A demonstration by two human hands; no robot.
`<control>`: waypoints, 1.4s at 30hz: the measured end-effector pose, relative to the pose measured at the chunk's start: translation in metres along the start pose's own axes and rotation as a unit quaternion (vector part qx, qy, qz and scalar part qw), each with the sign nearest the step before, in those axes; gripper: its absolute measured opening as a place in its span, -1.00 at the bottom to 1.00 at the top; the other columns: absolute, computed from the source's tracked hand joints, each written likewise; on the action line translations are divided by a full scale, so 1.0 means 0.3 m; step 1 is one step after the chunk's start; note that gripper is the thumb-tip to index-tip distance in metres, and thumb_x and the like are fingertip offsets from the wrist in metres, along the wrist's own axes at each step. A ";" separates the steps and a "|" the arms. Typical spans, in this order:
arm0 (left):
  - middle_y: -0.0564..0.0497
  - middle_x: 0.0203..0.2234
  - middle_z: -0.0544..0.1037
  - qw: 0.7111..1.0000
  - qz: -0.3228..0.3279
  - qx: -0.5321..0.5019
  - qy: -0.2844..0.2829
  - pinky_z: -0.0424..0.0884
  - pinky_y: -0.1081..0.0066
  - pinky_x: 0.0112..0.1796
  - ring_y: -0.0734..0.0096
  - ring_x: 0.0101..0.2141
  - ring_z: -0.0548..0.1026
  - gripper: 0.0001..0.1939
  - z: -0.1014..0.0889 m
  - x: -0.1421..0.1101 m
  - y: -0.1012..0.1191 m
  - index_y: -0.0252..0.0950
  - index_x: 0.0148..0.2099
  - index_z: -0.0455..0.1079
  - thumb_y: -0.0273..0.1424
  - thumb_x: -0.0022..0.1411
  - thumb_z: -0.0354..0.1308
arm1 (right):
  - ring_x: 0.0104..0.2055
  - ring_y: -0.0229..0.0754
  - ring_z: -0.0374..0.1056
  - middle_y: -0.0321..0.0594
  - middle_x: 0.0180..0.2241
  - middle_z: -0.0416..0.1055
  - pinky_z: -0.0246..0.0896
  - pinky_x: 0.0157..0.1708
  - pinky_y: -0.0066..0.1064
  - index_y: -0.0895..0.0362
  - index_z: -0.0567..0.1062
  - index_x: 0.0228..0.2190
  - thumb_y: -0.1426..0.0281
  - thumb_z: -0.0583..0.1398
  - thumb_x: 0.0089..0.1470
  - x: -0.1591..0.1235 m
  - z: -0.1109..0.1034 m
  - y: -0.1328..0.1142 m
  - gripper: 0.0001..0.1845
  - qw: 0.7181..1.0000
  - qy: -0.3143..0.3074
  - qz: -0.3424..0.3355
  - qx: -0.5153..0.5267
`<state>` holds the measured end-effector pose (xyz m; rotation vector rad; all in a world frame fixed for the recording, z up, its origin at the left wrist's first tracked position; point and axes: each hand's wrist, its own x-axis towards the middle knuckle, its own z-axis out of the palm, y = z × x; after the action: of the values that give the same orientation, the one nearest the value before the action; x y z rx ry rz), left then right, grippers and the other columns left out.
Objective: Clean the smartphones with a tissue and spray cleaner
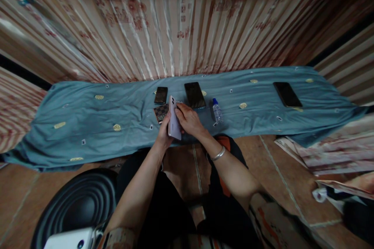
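My left hand (164,135) grips a pale lilac smartphone (174,126) by its left edge. The phone is tilted nearly on edge, and its back with the camera lenses faces up toward me. My right hand (188,118) is closed against the phone's right side, fingers bent near its upper part. Whether anything thin is pinched under those fingers is hidden. Just behind the left hand lies a brown checkered item (160,113), partly covered by the phone. A small dark phone (161,95) and a larger black phone (194,95) lie beyond the hands.
Right of my hands, a clear bottle with a blue cap (217,111) lies on the blue-green cloth (134,105) covering a long bench. Another black phone (288,94) is farther right. A pleated curtain (163,27) hangs behind. A black round ribbed stool (78,202) stands lower left.
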<state>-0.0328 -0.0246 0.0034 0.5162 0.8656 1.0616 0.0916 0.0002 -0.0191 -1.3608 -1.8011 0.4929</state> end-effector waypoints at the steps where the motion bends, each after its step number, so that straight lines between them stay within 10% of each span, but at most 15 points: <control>1: 0.10 -0.56 0.51 1.000 0.000 -0.001 0.002 0.51 0.42 -0.44 0.47 -0.60 0.46 -0.60 0.002 -0.001 0.001 -0.33 0.06 0.43 -0.16 0.34 0.07 | 0.19 -0.03 0.39 0.00 0.11 0.48 0.24 0.24 -0.13 0.15 0.45 0.08 0.23 0.01 0.37 0.000 -0.002 -0.005 -0.59 1.000 0.000 0.003 -0.003; 42: 0.04 -0.48 0.58 0.998 0.026 0.014 0.048 0.49 0.45 -0.41 0.36 -0.43 0.57 -0.65 0.006 0.003 -0.001 -0.31 0.06 0.47 -0.25 0.32 0.13 | 0.15 0.03 0.42 0.07 0.08 0.49 0.27 0.20 -0.10 0.17 0.45 0.03 0.27 0.00 0.36 -0.004 -0.021 -0.031 -0.63 1.000 -0.008 -0.002 -0.010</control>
<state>-0.0309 -0.0238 0.0039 0.5170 0.9571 1.1312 0.0909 -0.0050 -0.0092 -1.3704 -1.8257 0.4875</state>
